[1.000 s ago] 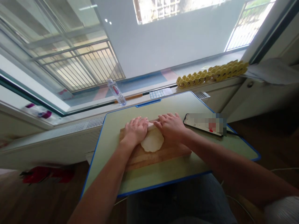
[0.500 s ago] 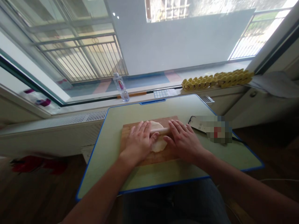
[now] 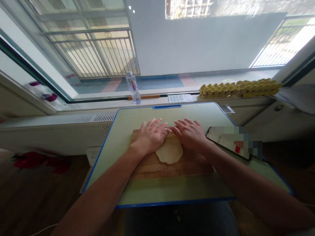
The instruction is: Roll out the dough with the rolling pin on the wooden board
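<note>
A thin, pale round of dough point(image 3: 169, 152) lies flat on a wooden board point(image 3: 157, 170), its far part under my hands. My left hand point(image 3: 153, 135) rests palm down over the far left of the dough, fingers spread forward. My right hand point(image 3: 190, 133) mirrors it on the right, fingers stretched out. The two thumbs nearly meet at the dough's far edge. The light rolling pin seen earlier is hidden beneath my palms.
The board sits on a pale green table point(image 3: 182, 190) with blue edging. A phone point(image 3: 227, 144) lies at the right, partly blurred out. On the sill behind stand a clear bottle point(image 3: 134, 88), a checked paper point(image 3: 176, 98) and a yellow scalloped object point(image 3: 238, 89).
Both hands have slid forward to the board's far edge, their fingers more stretched out. More of the dough shows, and the rolling pin is now covered. The view has shifted slightly.
</note>
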A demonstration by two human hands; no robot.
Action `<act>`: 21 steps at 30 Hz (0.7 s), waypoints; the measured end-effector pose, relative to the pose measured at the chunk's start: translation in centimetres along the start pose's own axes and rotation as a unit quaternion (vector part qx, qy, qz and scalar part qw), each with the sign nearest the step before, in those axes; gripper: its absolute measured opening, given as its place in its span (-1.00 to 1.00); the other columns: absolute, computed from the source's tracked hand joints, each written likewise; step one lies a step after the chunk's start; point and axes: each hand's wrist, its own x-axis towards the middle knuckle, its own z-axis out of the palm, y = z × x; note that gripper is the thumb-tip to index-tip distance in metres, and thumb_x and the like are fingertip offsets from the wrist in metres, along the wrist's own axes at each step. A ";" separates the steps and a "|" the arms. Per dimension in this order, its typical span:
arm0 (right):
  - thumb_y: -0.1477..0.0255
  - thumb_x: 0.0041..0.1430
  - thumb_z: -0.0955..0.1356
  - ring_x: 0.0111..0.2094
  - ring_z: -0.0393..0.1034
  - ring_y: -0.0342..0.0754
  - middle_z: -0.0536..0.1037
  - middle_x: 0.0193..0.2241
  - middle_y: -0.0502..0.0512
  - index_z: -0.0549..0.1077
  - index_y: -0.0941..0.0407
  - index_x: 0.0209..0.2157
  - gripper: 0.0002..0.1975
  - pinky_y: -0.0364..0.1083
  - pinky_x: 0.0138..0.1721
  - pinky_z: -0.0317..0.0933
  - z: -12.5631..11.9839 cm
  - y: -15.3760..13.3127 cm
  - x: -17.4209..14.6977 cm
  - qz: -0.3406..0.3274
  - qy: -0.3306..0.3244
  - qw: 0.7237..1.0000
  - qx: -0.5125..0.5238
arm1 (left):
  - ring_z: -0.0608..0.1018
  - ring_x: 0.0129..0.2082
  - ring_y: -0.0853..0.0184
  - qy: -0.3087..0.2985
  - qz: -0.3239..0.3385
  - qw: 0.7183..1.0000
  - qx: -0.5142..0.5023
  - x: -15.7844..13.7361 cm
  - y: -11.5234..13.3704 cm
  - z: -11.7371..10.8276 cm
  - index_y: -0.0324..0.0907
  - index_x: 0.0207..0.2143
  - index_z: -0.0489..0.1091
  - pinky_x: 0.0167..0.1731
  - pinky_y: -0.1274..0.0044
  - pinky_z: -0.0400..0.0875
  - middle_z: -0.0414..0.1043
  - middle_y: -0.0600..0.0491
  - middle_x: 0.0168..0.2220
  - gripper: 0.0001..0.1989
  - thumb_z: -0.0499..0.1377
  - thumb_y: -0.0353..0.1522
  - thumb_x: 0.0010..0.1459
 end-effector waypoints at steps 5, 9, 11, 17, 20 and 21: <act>0.12 0.57 0.05 0.22 0.32 0.11 0.54 0.22 0.16 0.47 0.03 0.21 -0.46 0.10 0.19 0.06 -0.2 0.1 -0.7 -0.010 -0.003 1.000 -0.004 | 0.17 0.49 -0.01 -0.001 0.008 1.000 -0.020 -0.5 0.1 0.1 0.03 0.43 0.24 0.39 -0.06 0.08 0.09 -0.01 0.50 -0.34 -0.25 0.04 0.49; 0.12 0.57 0.05 0.26 0.30 0.11 0.52 0.25 0.16 0.45 0.04 0.23 -0.45 0.12 0.21 0.08 -0.3 -0.1 -0.9 -0.002 -0.013 1.000 -0.001 | 0.18 0.48 -0.01 0.003 0.010 1.000 -0.025 -0.5 0.2 0.3 0.05 0.42 0.26 0.39 -0.05 0.08 0.11 -0.02 0.50 -0.35 -0.25 0.04 0.49; 0.12 0.57 0.05 0.30 0.27 0.12 0.48 0.29 0.16 0.42 0.06 0.27 -0.44 0.14 0.23 0.09 -0.2 -0.2 -1.1 0.008 -0.015 1.000 0.002 | 0.18 0.48 -0.01 0.005 0.017 1.000 -0.024 -0.6 0.2 0.3 0.06 0.41 0.27 0.39 -0.05 0.08 0.11 -0.02 0.50 -0.35 -0.26 0.04 0.49; 0.12 0.56 0.05 0.40 0.16 0.17 0.39 0.36 0.21 0.27 0.15 0.40 -0.38 0.21 0.32 0.05 0.5 -0.2 -3.3 0.018 0.000 1.000 0.003 | 0.22 0.46 0.04 0.005 0.052 0.998 -0.028 -1.3 0.3 0.1 0.01 0.40 0.27 0.41 -0.01 0.04 0.17 -0.02 0.48 -0.38 -0.23 -0.01 0.51; 0.11 0.54 0.08 0.42 0.12 0.19 0.34 0.39 0.26 0.20 0.17 0.43 -0.36 0.24 0.34 0.02 0.8 -0.4 -5.0 0.012 0.026 1.000 -0.004 | 0.18 0.48 0.06 -0.009 0.063 0.997 -0.045 -1.7 0.5 0.0 0.02 0.43 0.23 0.43 0.00 -0.01 0.14 0.00 0.49 -0.40 -0.21 -0.03 0.51; 0.11 0.53 0.08 0.42 0.12 0.20 0.33 0.40 0.27 0.19 0.17 0.44 -0.36 0.26 0.35 0.01 0.8 -0.5 -5.6 0.012 0.032 0.999 -0.006 | 0.17 0.49 0.06 -0.010 0.064 0.997 -0.049 -1.9 0.6 0.1 0.02 0.44 0.21 0.43 0.01 -0.01 0.13 -0.01 0.49 -0.39 -0.21 -0.02 0.51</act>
